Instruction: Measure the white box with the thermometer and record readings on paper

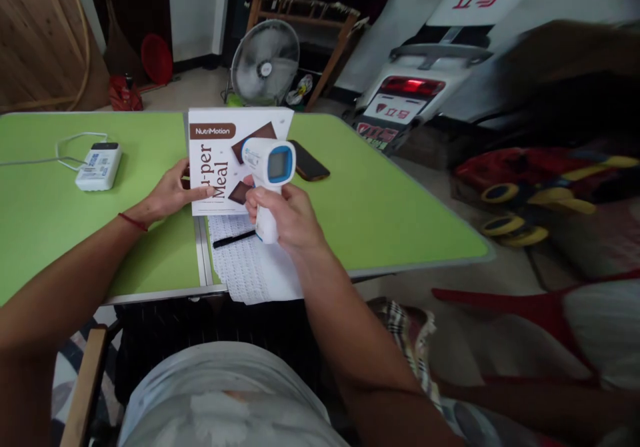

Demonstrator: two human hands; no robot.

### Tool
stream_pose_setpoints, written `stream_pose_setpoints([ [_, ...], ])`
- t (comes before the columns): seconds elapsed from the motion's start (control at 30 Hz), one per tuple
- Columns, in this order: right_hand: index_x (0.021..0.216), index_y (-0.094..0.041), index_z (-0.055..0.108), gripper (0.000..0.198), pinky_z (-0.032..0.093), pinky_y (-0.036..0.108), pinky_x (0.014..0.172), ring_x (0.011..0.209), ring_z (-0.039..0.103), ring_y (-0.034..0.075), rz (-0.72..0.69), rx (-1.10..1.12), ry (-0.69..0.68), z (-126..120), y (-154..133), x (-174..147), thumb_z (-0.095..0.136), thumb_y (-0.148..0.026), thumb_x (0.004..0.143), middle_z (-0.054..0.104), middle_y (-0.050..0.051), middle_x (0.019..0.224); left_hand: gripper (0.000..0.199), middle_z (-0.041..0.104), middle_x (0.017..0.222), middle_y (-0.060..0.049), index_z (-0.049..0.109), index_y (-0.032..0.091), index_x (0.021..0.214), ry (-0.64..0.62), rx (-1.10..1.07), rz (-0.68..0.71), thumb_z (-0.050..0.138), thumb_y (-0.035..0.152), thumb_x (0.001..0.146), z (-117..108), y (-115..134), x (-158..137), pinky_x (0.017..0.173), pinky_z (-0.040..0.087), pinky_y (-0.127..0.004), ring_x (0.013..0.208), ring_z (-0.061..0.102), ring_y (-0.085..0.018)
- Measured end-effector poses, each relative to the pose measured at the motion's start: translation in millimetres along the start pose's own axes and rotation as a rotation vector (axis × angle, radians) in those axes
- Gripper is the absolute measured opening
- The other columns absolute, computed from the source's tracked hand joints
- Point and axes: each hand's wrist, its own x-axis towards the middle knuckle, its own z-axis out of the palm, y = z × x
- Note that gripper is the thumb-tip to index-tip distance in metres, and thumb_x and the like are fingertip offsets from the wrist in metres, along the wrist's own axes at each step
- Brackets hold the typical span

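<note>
My right hand (pixel 287 217) is wrapped round the handle of a white and blue infrared thermometer (pixel 265 160), its small grey screen facing me. Behind it a white NutriMotion box (pixel 210 167) stands upright on the green table. My left hand (pixel 175 190) grips the box's left edge, thumb across the front and fingers partly hidden behind. Below the box lie printed sheets of paper (pixel 245 267) with a black pen (pixel 233 239) on them, partly covered by my right hand and the thermometer.
A dark phone (pixel 310 161) lies on the green table (pixel 375 213), right of the box. At the left is a white device (pixel 100 167) with a cable. Beyond the table stand a fan (pixel 265 63) and a white scooter (pixel 410 87); a red and yellow toy (pixel 520 193) is at right.
</note>
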Motion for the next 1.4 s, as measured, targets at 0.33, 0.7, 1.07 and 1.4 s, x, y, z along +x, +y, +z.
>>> stream_pose_setpoints([
  [0.33,0.095,-0.022,0.069,0.032,0.045,0.029,0.053,0.057,0.051,0.012,-0.052,-0.003,0.100,6.3,21.6,5.5,0.076,-0.047,0.076,0.056,-0.005,0.063,0.068,0.071,0.132,-0.013,0.065,0.017,0.123,0.118,-0.199,-0.043,0.090,0.052,0.069,5.6,0.6,2.4,0.102,0.057,-0.044,0.119,0.068,-0.030],
  [0.7,0.092,-0.023,0.067,0.036,0.048,0.030,0.058,0.063,0.053,0.013,-0.109,-0.063,0.082,12.8,25.0,3.9,0.070,-0.056,0.079,0.057,-0.003,0.069,0.066,0.072,0.128,-0.013,0.064,0.017,0.120,0.107,-0.174,-0.001,0.088,0.053,0.071,4.1,-1.3,2.9,0.101,0.058,-0.046,0.116,0.069,-0.031],
  [1.07,0.096,-0.023,0.068,0.040,0.055,0.035,0.067,0.073,0.061,0.017,-0.077,-0.050,0.123,20.3,30.2,2.9,0.068,-0.060,0.081,0.065,0.001,0.076,0.062,0.071,0.126,-0.013,0.065,0.017,0.119,0.111,-0.143,0.006,0.087,0.053,0.073,3.3,-2.0,2.7,0.098,0.057,-0.048,0.113,0.068,-0.030],
  [1.4,0.096,-0.024,0.067,0.042,0.054,0.036,0.069,0.076,0.062,0.018,-0.075,-0.011,0.104,23.8,31.2,2.3,0.068,-0.063,0.081,0.065,0.001,0.079,0.065,0.071,0.126,-0.013,0.063,0.016,0.119,0.112,-0.155,0.003,0.087,0.054,0.072,3.2,-2.5,3.5,0.097,0.057,-0.043,0.109,0.069,-0.027],
])
